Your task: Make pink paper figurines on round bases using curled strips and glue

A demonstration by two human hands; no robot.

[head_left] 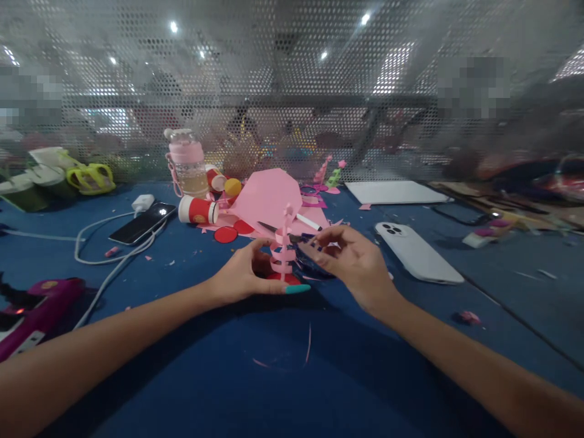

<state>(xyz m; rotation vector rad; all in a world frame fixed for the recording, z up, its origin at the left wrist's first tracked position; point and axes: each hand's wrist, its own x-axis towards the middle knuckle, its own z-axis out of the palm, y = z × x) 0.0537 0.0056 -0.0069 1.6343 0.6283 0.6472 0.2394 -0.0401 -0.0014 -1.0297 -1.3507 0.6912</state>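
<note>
The pink paper spiral point(283, 252) stands upright on its red base disc point(283, 278), on the blue bench point(228, 377) just in front of the pink paper sheet point(269, 198). It is thin cut paper and would likely crush or tear if you squeeze or pull it sideways; a sideways push could also tilt the upright spiral off the disc. Loose scraps lie on the bench around the spiral and could catch under the disc. Your left hand point(249, 277) is curled partly shut at the left of the spiral, thumb along the front edge of the disc and fingers behind it, holding the base in a light grip. Your right hand point(351, 261) is just to the right of the spiral, fingers loosely bent and partly open, fingertips at the spiral's coils; whether they pinch the paper or only touch it cannot be told. A white phone point(417, 252) lies farther right of the spiral.
</note>
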